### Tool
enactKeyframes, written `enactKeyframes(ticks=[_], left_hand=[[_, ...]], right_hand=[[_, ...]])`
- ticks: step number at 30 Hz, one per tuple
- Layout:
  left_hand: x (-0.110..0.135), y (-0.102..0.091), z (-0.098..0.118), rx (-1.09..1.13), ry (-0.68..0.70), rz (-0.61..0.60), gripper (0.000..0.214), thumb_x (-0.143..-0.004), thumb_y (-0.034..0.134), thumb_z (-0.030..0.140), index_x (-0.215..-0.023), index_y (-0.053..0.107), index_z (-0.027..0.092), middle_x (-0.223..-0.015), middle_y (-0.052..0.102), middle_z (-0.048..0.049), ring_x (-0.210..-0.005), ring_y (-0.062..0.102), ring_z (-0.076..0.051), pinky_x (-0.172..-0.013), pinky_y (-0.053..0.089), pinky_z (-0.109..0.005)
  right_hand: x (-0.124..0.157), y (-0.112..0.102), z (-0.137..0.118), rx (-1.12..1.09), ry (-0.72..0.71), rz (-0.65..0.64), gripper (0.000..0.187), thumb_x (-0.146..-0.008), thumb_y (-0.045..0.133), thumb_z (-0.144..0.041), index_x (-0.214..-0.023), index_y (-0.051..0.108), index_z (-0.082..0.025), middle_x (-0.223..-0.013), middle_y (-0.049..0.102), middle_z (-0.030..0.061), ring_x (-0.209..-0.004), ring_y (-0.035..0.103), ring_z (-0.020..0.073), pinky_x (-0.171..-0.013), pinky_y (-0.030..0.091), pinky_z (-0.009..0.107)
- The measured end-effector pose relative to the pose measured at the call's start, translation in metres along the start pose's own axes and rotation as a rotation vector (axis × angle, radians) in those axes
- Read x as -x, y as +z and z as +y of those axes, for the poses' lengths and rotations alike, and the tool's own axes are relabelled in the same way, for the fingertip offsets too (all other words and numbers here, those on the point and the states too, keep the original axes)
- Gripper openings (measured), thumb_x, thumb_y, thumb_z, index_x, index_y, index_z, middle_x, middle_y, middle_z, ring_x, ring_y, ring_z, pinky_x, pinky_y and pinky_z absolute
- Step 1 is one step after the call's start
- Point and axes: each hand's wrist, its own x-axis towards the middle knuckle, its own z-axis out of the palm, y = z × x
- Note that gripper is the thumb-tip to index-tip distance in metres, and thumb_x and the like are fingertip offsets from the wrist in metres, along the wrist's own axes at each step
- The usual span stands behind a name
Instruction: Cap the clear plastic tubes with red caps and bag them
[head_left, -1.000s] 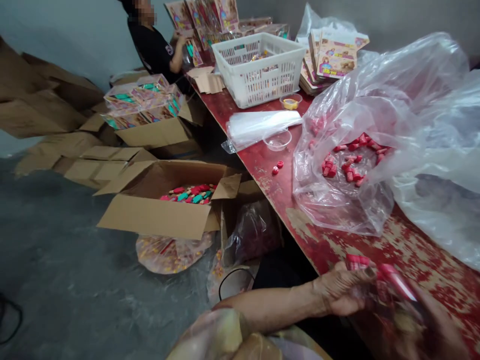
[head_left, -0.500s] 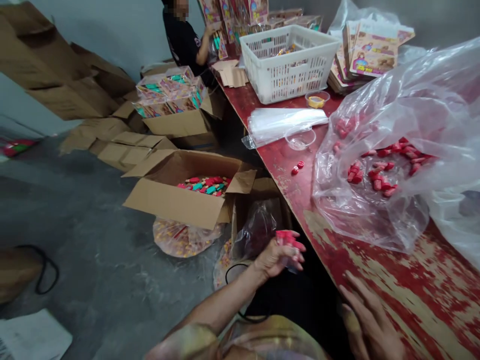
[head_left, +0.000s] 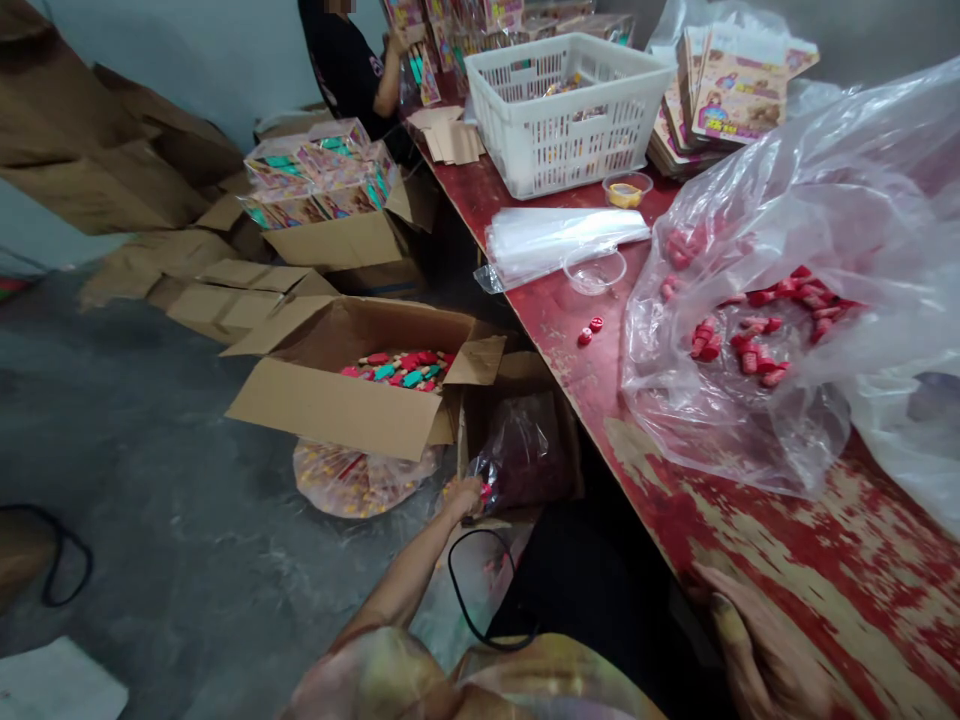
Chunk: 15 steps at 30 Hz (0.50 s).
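My left hand reaches down below the table to a dark plastic bag that sits in an open carton. Its fingers are curled on a small clear packet of red pieces at the bag's mouth. My right hand lies flat on the near edge of the worn red table, fingers stretched out and holding nothing. A large clear plastic bag with loose red pieces lies on the table just beyond it.
On the table stand a white basket, a stack of clear sleeves, two small dishes and printed cards. An open carton of red and teal pieces sits on the floor. A person in black works at the far end.
My left hand has dropped from table height, carrying the red packet, down to the bag under the table. My right hand has let go of the packet and come to rest on the table edge.
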Motion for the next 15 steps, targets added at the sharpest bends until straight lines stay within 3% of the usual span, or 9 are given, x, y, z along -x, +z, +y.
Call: enactKeyframes(ticks=[7,15], left_hand=[[-0.042,0.006,0.010,-0.054,-0.040,0.091,0.037,-0.088,0.055,0.034,-0.120,0.053,0.015,-0.119,0.056,-0.0103,-0.102,0.058,-0.022,-0.085,0.051,-0.043],[-0.044,0.040,0.016,0.012,-0.088,0.013,0.037,-0.087,0.057,0.034,-0.119,0.054,0.015,-0.118,0.057,-0.0097,-0.101,0.059,-0.021,-0.084,0.051,-0.041]], right_hand=[[-0.006,0.003,-0.001,0.047,-0.020,-0.038,0.022,-0.092,0.046,-0.024,-0.104,0.063,-0.017,-0.090,0.073,0.0063,-0.079,0.071,0.0178,-0.075,0.058,0.025],[-0.001,0.011,0.000,0.074,0.012,-0.028,0.022,-0.090,0.048,-0.022,-0.104,0.063,-0.018,-0.091,0.073,0.0068,-0.081,0.071,0.0190,-0.076,0.058,0.029]])
